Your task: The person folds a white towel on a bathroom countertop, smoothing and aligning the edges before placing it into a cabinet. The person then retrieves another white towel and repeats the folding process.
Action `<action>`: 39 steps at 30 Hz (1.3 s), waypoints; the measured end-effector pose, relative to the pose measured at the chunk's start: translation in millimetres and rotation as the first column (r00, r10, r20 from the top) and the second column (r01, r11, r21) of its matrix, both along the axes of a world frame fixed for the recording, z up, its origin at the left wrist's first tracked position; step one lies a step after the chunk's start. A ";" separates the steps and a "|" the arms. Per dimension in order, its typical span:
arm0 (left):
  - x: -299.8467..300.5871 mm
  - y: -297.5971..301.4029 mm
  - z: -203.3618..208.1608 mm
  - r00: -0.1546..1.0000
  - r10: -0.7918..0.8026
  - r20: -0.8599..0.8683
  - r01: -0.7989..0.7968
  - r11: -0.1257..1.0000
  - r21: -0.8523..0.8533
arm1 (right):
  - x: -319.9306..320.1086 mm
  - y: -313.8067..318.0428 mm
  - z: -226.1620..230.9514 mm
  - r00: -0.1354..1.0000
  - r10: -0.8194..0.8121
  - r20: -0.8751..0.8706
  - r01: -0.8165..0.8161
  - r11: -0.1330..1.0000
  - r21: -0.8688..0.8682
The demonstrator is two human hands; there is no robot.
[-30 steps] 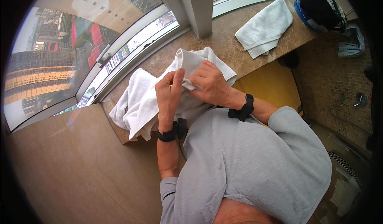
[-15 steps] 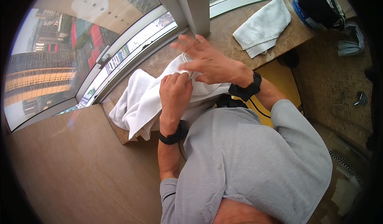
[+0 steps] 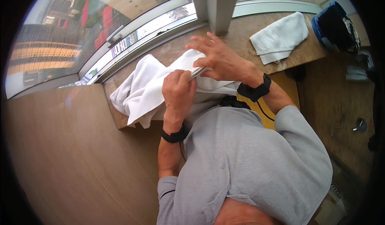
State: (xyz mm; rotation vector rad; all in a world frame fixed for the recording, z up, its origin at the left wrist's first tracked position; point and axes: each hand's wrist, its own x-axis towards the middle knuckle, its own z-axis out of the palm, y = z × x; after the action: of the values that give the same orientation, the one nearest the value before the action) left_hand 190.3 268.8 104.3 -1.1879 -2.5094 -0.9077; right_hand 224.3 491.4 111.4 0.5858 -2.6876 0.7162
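A large white waffle-textured cloth lies bunched on the brown stone sill; whether it is a towel or a robe I cannot tell. My left hand is closed on a gathered fold at its near middle. Just to the right, my right hand pinches the same raised fold between thumb and forefinger, its other fingers spread above the cloth. The two hands nearly touch. Parts of the cloth are hidden under my hands and close to my body.
A folded white towel lies on the stone sill at the far right. Beside it stands a dark bag-like item with a blue edge. The window frame borders the sill. Something yellow is below it on the right.
My right hand has come down from hovering open and now pinches the fold by my left hand. The whole view has shifted, with the sill's things further right and lower.
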 end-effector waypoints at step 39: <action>-50.5 -65.0 85.2 0.869 0.425 0.254 -0.465 0.877 0.123 | -52.9 3.7 38.3 0.929 -0.233 -0.286 0.179 0.963 -0.202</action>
State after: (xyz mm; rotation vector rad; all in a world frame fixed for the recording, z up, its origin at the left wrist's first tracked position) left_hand 139.7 203.8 189.5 -0.4310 -2.6282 -1.1501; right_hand 171.4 495.1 149.7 0.3309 -2.3258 0.7236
